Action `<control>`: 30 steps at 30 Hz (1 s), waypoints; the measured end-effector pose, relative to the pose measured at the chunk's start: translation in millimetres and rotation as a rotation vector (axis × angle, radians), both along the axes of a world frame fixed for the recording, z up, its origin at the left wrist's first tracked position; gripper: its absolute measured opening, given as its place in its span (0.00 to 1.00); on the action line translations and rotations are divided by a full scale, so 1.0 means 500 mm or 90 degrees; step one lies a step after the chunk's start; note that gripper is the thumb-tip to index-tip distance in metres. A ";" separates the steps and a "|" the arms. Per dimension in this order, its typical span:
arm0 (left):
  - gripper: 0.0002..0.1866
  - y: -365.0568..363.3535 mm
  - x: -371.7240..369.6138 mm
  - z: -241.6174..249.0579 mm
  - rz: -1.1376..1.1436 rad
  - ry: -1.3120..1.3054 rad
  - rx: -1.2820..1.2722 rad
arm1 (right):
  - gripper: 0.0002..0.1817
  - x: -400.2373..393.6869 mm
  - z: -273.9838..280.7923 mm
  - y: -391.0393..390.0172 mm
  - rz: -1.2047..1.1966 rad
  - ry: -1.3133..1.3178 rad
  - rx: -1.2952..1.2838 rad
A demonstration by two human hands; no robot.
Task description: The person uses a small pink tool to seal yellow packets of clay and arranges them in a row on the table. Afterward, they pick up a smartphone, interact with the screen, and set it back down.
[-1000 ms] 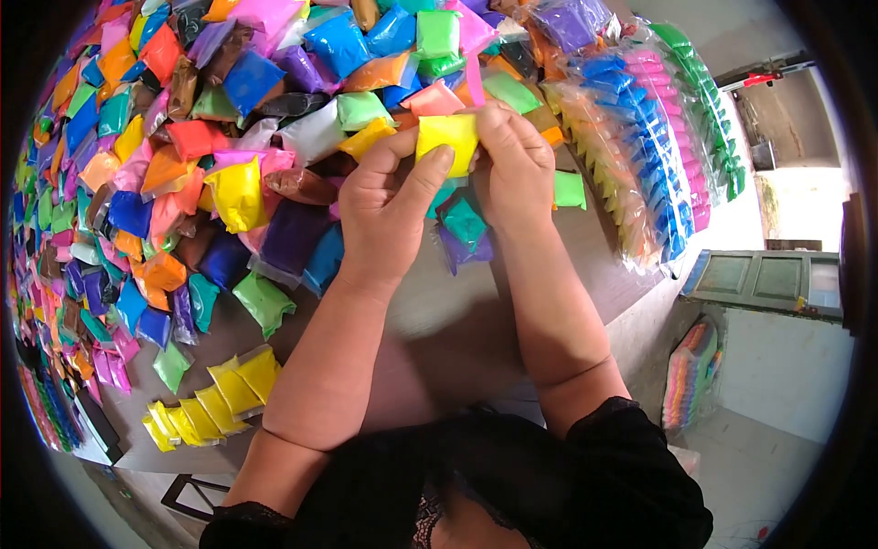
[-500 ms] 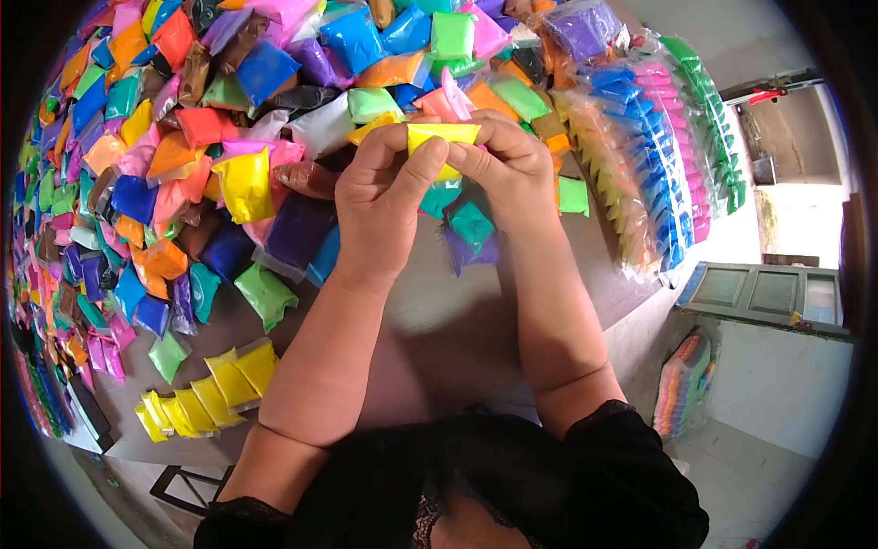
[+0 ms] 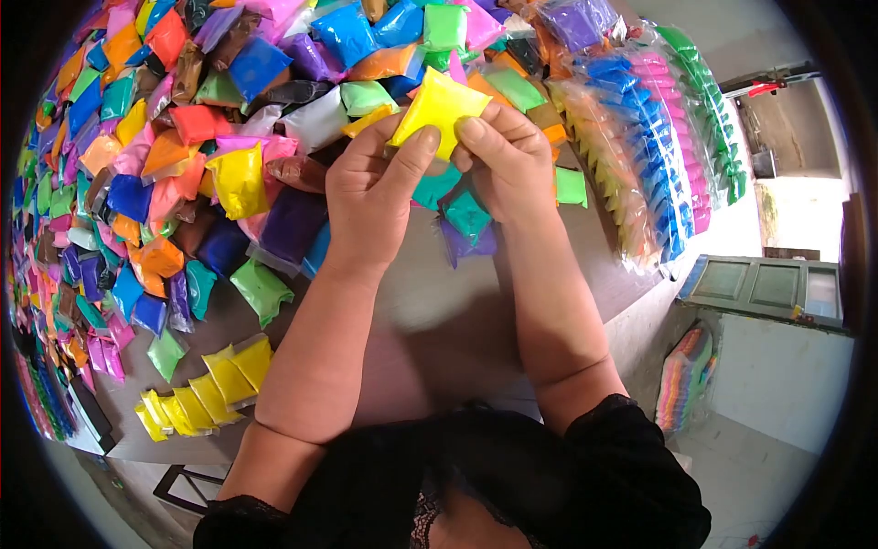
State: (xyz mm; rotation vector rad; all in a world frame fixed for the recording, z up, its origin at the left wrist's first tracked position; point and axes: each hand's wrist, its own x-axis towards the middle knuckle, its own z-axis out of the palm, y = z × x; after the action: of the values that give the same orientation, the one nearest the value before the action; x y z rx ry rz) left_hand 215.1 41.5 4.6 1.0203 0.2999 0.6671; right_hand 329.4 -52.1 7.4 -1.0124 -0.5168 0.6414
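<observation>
Fingers (image 3: pixel 373 142) of the left hand (image 3: pixel 368 201) and right hand (image 3: pixel 512 169) pinch a glossy yellow, squarish plastic packet (image 3: pixel 441 105) above the brown worktop (image 3: pixel 434 366) — both hands touching it, no clear long axis — its body extending past the thumbs, away from the worktop's near edge.

green panelled door (image 3: pixel 777 285), right | black frame (image 3: pixel 165 481), lower left | grey floor (image 3: pixel 750 457)

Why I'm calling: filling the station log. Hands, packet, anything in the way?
Left hand and right hand both gripping yellow plastic packet. Multicolored packet heap beyond and leftward. Nothing seen blocking the hands.
</observation>
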 end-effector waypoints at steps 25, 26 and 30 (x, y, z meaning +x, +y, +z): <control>0.07 0.012 -0.010 0.001 -0.023 -0.050 0.000 | 0.11 0.016 0.019 -0.018 0.094 -0.166 -0.064; 0.07 0.011 -0.010 0.004 -0.029 -0.070 0.019 | 0.11 0.019 0.023 -0.025 0.093 -0.166 -0.065; 0.08 0.002 -0.007 0.011 0.005 -0.026 0.028 | 0.11 0.013 0.026 -0.024 0.105 -0.182 -0.077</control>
State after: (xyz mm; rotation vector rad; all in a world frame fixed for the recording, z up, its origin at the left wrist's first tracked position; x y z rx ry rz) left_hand 211.6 42.2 10.4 1.0469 0.2553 0.7031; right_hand 336.0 -64.1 20.3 -1.1917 -0.8268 0.6836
